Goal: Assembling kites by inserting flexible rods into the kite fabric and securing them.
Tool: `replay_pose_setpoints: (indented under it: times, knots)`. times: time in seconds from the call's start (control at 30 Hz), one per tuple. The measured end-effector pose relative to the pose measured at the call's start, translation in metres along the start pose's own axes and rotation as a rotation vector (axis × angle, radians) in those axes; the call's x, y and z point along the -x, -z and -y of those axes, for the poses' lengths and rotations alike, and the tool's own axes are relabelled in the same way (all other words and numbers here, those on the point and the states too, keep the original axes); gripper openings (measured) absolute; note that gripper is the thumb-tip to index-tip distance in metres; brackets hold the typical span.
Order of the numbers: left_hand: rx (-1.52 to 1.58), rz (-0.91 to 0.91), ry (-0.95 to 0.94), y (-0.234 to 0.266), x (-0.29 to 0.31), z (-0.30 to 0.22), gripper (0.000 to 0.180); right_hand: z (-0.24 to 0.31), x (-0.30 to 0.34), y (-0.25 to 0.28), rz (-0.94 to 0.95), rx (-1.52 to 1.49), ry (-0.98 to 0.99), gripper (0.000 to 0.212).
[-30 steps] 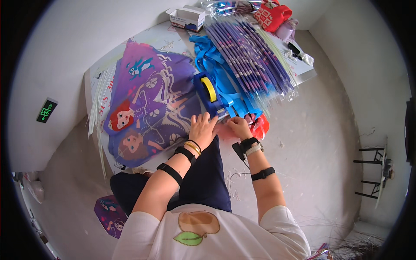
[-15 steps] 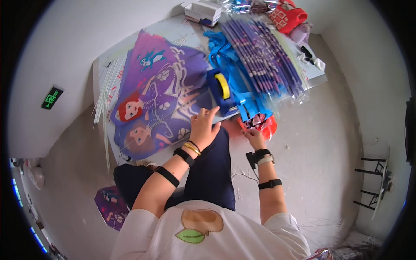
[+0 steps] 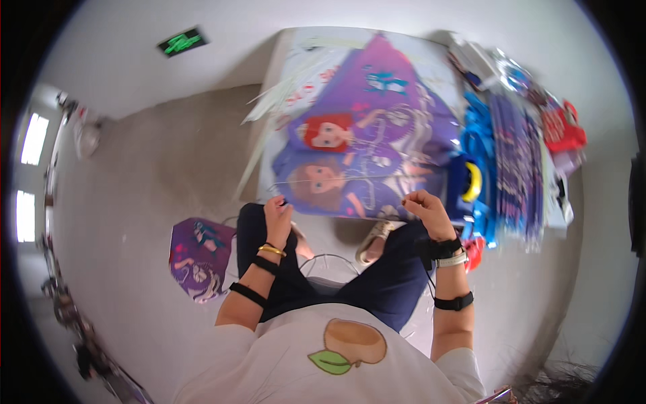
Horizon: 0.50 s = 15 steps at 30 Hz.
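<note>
A white board-topped table (image 3: 336, 37) carries a stack-like spread of purple printed sheeting (image 3: 367, 151) over its middle; clock positions are read from the sheeting's centre, 12 o'clock lying toward the top of the view. The sheeting tapers to a tip at 12 o'clock and broadens toward 6; its longer axis is hard to judge. The print runs crosswise, two cartoon heads at 9 o'clock, gowns trailing toward 3. The upper figure has vivid red hair, the lower one paler brown; a small teal animal sits below the tip. Motion blur softens the print, and whether one or several layers lie here cannot be told.

At 3 o'clock lies a bundle of long, narrow purple packs in clear film (image 3: 515, 161); at 8, on the floor, a smaller purple printed piece (image 3: 198, 262). Bright blue flat straps (image 3: 476, 128), at 3, run partly behind a dark blue tape dispenser with a yellow ring (image 3: 459, 182), at 4.

The left hand (image 3: 278, 215), between 7 and 8 o'clock, has curled fingers at the sheeting's near corner; the right hand (image 3: 431, 214), near 5, bends its fingers toward the thumb over the near edge. Whether either grasps anything cannot be told. A thin pale line, its nature unclear, crosses the lower figure.
</note>
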State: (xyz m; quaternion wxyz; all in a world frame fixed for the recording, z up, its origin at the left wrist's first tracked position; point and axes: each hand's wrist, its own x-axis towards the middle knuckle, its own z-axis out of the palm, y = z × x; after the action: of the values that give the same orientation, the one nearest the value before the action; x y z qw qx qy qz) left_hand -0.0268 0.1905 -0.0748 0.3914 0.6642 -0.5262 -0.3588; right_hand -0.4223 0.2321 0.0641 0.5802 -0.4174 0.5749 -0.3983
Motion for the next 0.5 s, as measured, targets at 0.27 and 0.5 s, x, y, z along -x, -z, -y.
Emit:
replay_pose_setpoints:
  times: [0.27, 0.5]
  knots:
    - [0.470, -0.042, 0.315, 0.016, -0.041, 0.045, 0.041, 0.024, -0.112, -0.150, 0.347, 0.293, 0.061, 0.019]
    - [0.547, -0.078, 0.469, 0.019, -0.053, 0.020, 0.033, 0.017, -0.185, -0.225, 0.578, 0.486, 0.028, 0.018]
